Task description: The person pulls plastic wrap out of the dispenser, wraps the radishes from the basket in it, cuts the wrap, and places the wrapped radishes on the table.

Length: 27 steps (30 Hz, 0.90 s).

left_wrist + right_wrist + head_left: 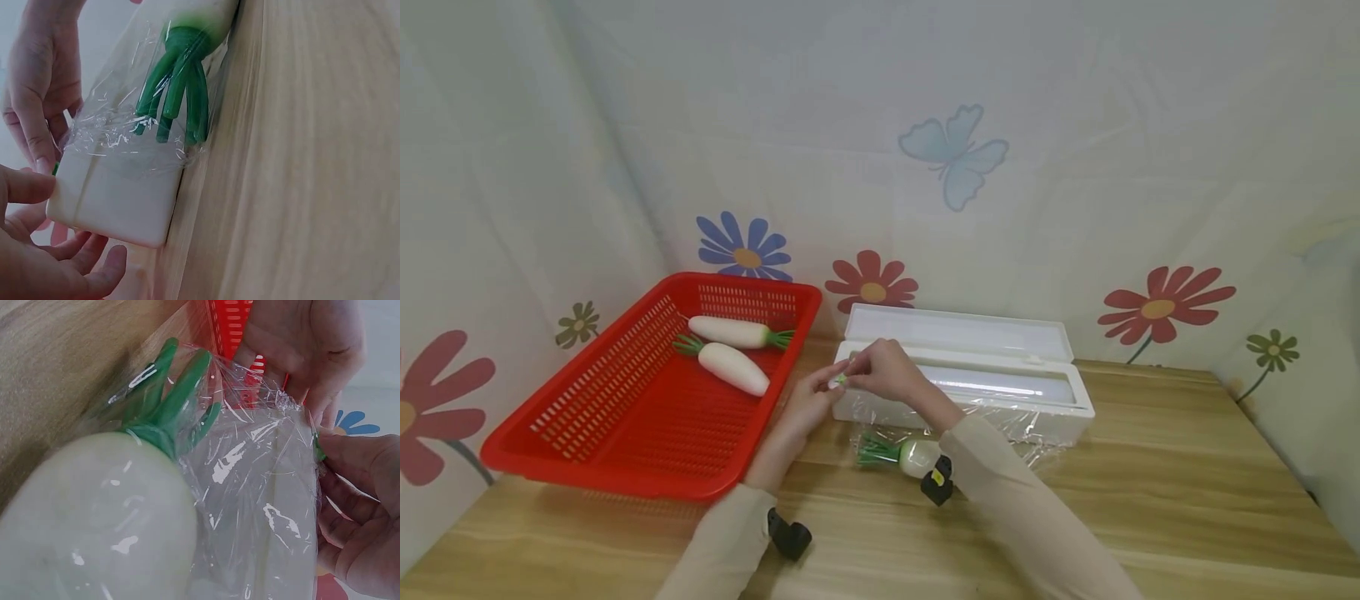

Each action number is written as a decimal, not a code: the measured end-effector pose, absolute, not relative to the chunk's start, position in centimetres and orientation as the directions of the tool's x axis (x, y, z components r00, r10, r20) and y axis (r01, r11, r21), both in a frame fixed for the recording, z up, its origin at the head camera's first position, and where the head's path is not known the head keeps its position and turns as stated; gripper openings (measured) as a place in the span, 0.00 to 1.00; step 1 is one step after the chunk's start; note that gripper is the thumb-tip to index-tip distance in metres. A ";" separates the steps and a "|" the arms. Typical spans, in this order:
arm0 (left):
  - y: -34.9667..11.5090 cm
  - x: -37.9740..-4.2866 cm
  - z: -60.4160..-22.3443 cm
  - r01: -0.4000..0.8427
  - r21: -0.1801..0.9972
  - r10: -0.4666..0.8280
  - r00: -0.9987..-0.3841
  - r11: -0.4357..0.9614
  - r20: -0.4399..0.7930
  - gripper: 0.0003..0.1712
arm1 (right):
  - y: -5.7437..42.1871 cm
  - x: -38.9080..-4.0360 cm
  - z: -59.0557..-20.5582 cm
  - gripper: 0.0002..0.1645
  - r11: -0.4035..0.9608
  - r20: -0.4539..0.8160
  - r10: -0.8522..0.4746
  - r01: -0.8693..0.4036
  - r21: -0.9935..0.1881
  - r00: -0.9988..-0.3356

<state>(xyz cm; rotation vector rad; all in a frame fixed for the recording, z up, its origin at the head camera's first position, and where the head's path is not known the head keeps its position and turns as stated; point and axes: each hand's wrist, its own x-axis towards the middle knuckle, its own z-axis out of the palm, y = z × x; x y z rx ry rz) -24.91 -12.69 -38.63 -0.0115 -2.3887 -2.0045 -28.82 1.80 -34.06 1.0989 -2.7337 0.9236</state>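
Note:
A white cling film box (962,408) stands with its lid raised and a film roll (1000,385) inside. At its left end, my right hand (887,371) pinches a small green-and-white slide cutter (838,379), mostly covered by fingers. My left hand (805,407) holds that same end of the box, fingers bent around its corner in the left wrist view. Clear film (231,462) runs from the box's top edge down over a white radish (100,512) with green stalks (181,94). The radish lies on the table along the box's front, partly behind the right sleeve.
A red plastic basket (602,477) stands left of the box, close beside the left forearm. Inside it lie two more white radishes, one in front (733,368) and one behind (726,331). A flowered cloth (820,167) hangs behind the wooden table (1210,500).

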 end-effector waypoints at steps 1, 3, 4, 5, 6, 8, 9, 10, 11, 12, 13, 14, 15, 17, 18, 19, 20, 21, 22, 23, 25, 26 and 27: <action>-12.7 -25.0 -38.6 0.009 0.985 -0.004 -1.000 0.171 0.010 0.25 | 1.8 -28.8 -34.0 0.07 0.572 0.266 -0.619 -0.656 -0.493 -0.739; -12.8 -25.1 -38.6 -0.008 0.985 0.006 -1.000 0.170 -0.009 0.25 | 1.8 -28.7 -33.9 0.06 0.578 0.276 -0.629 -0.675 -0.458 -0.727; -12.7 -25.2 -38.6 -0.012 0.985 0.008 -1.000 0.173 -0.014 0.25 | 1.8 -28.7 -33.8 0.06 0.582 0.279 -0.636 -0.684 -0.439 -0.720; -12.7 -25.2 -38.6 -0.013 0.984 0.010 -1.000 0.179 -0.015 0.25 | 1.9 -28.7 -33.7 0.06 0.587 0.283 -0.641 -0.693 -0.418 -0.714; -12.6 -25.2 -38.6 -0.010 0.983 0.010 -1.000 0.186 -0.013 0.26 | 2.1 -28.7 -33.6 0.05 0.592 0.285 -0.645 -0.700 -0.400 -0.709; -12.5 -25.3 -38.5 0.005 0.979 0.010 -1.000 0.202 0.003 0.26 | 2.6 -28.7 -33.4 0.04 0.605 0.289 -0.649 -0.708 -0.364 -0.704; -12.4 -25.3 -38.5 0.013 0.978 0.010 -1.000 0.207 0.011 0.26 | 2.9 -28.7 -33.4 0.04 0.611 0.289 -0.649 -0.709 -0.353 -0.704; -12.3 -25.3 -38.5 0.015 0.977 0.008 -1.000 0.212 0.013 0.26 | 3.2 -28.7 -33.4 0.04 0.618 0.286 -0.648 -0.706 -0.345 -0.706; -12.2 -25.3 -38.5 0.015 0.977 0.005 -1.000 0.212 0.014 0.26 | 3.5 -28.7 -33.4 0.04 0.618 0.286 -0.648 -0.707 -0.344 -0.705; -12.1 -25.4 -38.5 0.012 0.978 0.003 -1.000 0.211 0.012 0.27 | 3.8 -28.7 -33.5 0.04 0.615 0.288 -0.650 -0.710 -0.342 -0.703; -12.1 -25.4 -38.5 0.006 0.979 0.001 -1.000 0.202 0.006 0.27 | 4.0 -28.8 -33.5 0.04 0.611 0.293 -0.653 -0.714 -0.341 -0.699; -12.0 -25.4 -38.5 -0.004 0.981 -0.001 -1.000 0.193 -0.004 0.27 | 4.1 -28.8 -33.6 0.04 0.605 0.295 -0.656 -0.718 -0.344 -0.695; -12.0 -25.4 -38.5 -0.009 0.982 -0.001 -1.000 0.189 -0.010 0.27 | 4.2 -28.9 -33.7 0.04 0.596 0.298 -0.660 -0.722 -0.351 -0.690; -12.1 -25.2 -38.2 0.000 0.980 0.005 -1.000 0.201 -0.001 0.26 | 4.1 -28.9 -33.8 0.05 0.578 0.308 -0.668 -0.733 -0.358 -0.678; -12.1 -25.2 -38.2 0.006 0.979 0.009 -1.000 0.205 0.004 0.26 | 4.0 -29.0 -33.8 0.05 0.574 0.312 -0.670 -0.736 -0.358 -0.674; -12.2 -25.2 -38.2 0.012 0.977 0.010 -1.000 0.214 0.010 0.26 | 4.0 -29.0 -33.8 0.04 0.572 0.312 -0.671 -0.737 -0.360 -0.673; -12.3 -25.2 -38.3 0.020 0.974 0.011 -1.000 0.226 0.018 0.26 | 3.9 -29.0 -33.8 0.04 0.572 0.307 -0.672 -0.736 -0.363 -0.674; -12.3 -25.2 -38.3 0.020 0.972 0.008 -1.000 0.234 0.018 0.26 | 3.8 -29.0 -33.8 0.04 0.570 0.303 -0.674 -0.736 -0.365 -0.673; -12.4 -25.3 -38.2 0.013 0.972 0.002 -1.000 0.234 0.013 0.26 | 3.7 -28.9 -33.8 0.04 0.568 0.300 -0.677 -0.736 -0.367 -0.672; -12.4 -25.3 -38.2 0.002 0.974 -0.005 -1.000 0.228 0.003 0.26 | 3.7 -28.9 -33.7 0.04 0.568 0.298 -0.680 -0.739 -0.363 -0.670; -12.4 -25.7 -38.5 -0.025 0.980 -0.024 -1.000 0.199 -0.021 0.25 | 3.7 -28.8 -33.7 0.04 0.570 0.294 -0.682 -0.739 -0.359 -0.670; -12.3 -25.7 -38.4 -0.035 0.982 -0.030 -0.999 0.185 -0.030 0.25 | 3.8 -28.8 -33.7 0.04 0.573 0.293 -0.683 -0.740 -0.353 -0.669; -12.2 -25.8 -38.3 -0.042 0.984 -0.037 -0.999 0.172 -0.036 0.25 | 4.0 -28.7 -33.6 0.04 0.575 0.293 -0.685 -0.742 -0.346 -0.667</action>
